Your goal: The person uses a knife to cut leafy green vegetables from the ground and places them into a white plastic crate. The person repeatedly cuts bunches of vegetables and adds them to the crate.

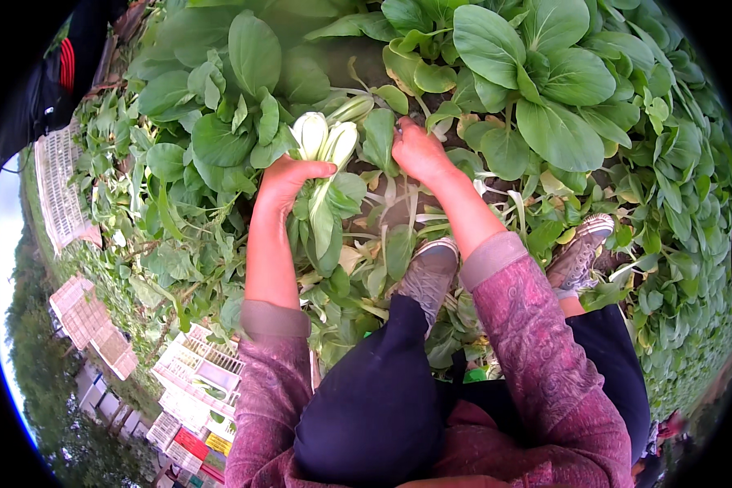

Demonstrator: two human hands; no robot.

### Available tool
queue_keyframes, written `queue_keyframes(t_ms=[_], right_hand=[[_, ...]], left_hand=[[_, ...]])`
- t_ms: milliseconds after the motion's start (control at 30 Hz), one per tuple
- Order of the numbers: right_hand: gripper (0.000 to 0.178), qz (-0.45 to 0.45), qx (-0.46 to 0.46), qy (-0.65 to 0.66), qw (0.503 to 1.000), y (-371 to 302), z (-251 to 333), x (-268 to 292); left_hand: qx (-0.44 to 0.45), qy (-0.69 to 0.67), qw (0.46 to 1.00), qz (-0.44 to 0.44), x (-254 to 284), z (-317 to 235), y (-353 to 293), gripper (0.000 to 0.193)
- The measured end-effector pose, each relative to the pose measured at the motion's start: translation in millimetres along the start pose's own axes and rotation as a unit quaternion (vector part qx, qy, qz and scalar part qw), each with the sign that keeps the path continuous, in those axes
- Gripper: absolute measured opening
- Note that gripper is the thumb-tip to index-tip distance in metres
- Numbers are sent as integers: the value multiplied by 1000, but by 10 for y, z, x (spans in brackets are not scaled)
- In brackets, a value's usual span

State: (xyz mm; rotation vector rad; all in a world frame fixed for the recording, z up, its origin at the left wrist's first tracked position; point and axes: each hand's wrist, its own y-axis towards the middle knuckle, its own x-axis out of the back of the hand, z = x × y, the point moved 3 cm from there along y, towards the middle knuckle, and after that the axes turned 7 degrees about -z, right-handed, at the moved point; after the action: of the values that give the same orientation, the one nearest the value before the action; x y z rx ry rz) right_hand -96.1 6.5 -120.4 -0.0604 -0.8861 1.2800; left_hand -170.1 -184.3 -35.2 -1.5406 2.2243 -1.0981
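My left hand [291, 177] is closed around pulled bok choy [338, 145], its pale, cut-looking stem bases pointing away from me and its green leaves hanging down toward my knee. The thumb lies across the white stalks. Just to the right, my right hand [421, 153] is low among the plants with its fingers curled in. A broad bok choy leaf [379, 140] hangs beside those fingertips. Whatever the right fingers grip, if anything, is hidden by the hand itself.
Bok choy plants [565, 77] grow densely ahead and to the right. Loose, yellowing leaves [351, 259] litter the soil around my shoes [428, 281]. White slatted crates [199, 366] stand at lower left, with more crates [93, 325] beyond. Another person's dark-clothed leg [44, 89] is at upper left.
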Motion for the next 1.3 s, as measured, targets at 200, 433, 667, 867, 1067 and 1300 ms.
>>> queue_keyframes(t_ms=[200, 433, 667, 867, 1067, 1300], right_hand=[[36, 93, 43, -43, 994, 203, 151, -31], [34, 56, 33, -50, 997, 245, 93, -33], [46, 65, -116, 547, 827, -356, 215, 219], [29, 99, -136, 635, 754, -854, 452, 553], [25, 140, -40, 607, 781, -1582, 1043, 1019], [55, 82, 198, 339, 916, -2640, 2054, 1539]], left_hand=[[-13, -12, 1000, -17, 40, 92, 53, 49], [-34, -97, 994, -27, 123, 168, -1, 60], [-46, -161, 985, 34, 138, 144, -616, 77], [-91, -127, 977, 145, 25, 1, -1220, 79], [-153, -174, 961, 151, 309, -103, -2063, 92], [-284, -394, 865, 131, 854, -396, -3316, 98]])
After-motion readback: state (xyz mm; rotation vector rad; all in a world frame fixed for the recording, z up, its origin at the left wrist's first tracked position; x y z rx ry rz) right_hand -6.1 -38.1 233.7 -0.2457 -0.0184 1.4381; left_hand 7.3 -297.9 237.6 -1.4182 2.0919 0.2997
